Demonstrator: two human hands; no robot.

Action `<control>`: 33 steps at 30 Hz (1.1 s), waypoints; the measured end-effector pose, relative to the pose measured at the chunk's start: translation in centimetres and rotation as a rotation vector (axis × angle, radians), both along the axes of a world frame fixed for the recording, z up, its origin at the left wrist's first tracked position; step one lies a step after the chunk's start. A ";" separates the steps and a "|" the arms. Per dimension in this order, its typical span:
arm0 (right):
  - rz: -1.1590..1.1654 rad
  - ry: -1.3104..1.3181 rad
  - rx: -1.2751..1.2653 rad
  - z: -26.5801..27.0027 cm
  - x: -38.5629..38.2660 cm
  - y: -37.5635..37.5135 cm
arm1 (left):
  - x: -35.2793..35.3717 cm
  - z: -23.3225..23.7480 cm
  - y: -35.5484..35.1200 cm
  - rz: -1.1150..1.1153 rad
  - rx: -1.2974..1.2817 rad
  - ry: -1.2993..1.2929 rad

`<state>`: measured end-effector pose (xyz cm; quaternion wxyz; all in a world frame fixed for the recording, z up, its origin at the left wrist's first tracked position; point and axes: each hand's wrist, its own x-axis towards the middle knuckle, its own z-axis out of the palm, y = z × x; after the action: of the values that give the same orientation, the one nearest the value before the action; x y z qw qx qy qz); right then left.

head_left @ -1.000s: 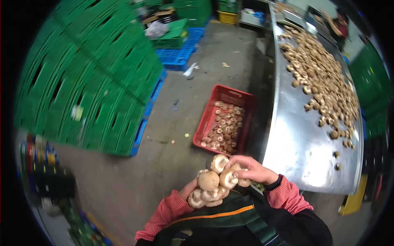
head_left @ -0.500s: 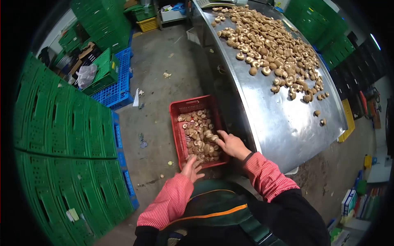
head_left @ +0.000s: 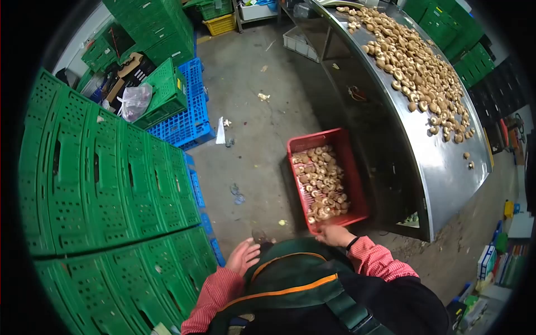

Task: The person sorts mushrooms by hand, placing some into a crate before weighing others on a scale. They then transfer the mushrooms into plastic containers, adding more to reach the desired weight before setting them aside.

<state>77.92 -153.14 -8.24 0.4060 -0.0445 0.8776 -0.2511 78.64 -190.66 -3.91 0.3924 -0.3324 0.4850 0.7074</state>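
Note:
Brown and pale mushrooms (head_left: 322,181) lie in a red plastic crate (head_left: 355,192) on the floor. My right hand (head_left: 334,235) is at the crate's near rim, its fingers curled over the edge; the fingertips are slightly blurred. To the left of the crate, my left hand (head_left: 244,257) hangs over the floor, fingers stretched out and holding nothing. Both arms wear red-and-white checked sleeve covers (head_left: 384,258), and a dark green apron with orange trim (head_left: 296,287) covers my front.
A metal table (head_left: 446,167) on the right bears a large heap of mushrooms (head_left: 424,67). Stacked green crates (head_left: 111,178) line the left, beside blue pallets (head_left: 192,106). Concrete floor (head_left: 262,151) with scattered scraps runs between. A white crate (head_left: 301,44) stands farther back.
My right hand has left the mushrooms it was handling and come back to the crate's near rim. My left hand has drawn away from the crate. The view has swung left.

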 end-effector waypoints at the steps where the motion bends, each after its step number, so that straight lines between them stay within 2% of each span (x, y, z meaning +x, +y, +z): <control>1: 0.046 -0.024 -0.034 0.1 -0.7 -1.9 | -0.8 0.2 -2.4 -0.022 -0.007 0.003; 3: 0.045 -0.051 -0.036 0.4 -2.7 -4.6 | -3.2 0.4 -6.1 -0.070 -0.014 0.012; 7: -0.086 0.088 0.083 1.5 -5.5 -5.9 | -10.2 0.2 -8.7 -0.029 -0.002 0.065; 11: -0.216 -0.015 0.209 0.5 -8.8 -5.9 | -20.2 0.8 -5.3 -0.132 0.114 0.059; 16: -0.200 -0.161 0.107 -2.5 -19.9 -6.7 | -35.0 2.0 -1.3 -0.424 0.098 0.263; 19: -0.227 0.060 0.170 -0.3 -29.8 -6.3 | -43.7 2.7 -1.0 -0.432 -0.034 0.227; 22: -0.418 0.425 0.075 1.3 -38.2 -4.7 | -51.8 3.6 -0.9 -0.559 -0.132 0.233; 25: -0.407 0.489 0.124 4.2 -44.6 -2.3 | -58.8 4.4 0.8 -0.589 -0.135 0.242; 28: -0.427 0.530 0.164 4.9 -49.9 0.3 | -65.5 4.2 3.1 -0.587 -0.090 0.183; 31: -0.544 0.412 0.183 6.2 -53.9 2.9 | -72.8 2.8 6.3 -0.712 -0.076 0.103; 33: -0.686 0.405 0.209 6.9 -55.5 4.2 | -78.8 2.9 9.5 -0.810 -0.088 0.202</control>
<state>22.41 -148.97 -1.34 0.1199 0.2437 0.9245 -0.2674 -0.11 -181.17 -1.02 0.5747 -0.0600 0.6423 0.5035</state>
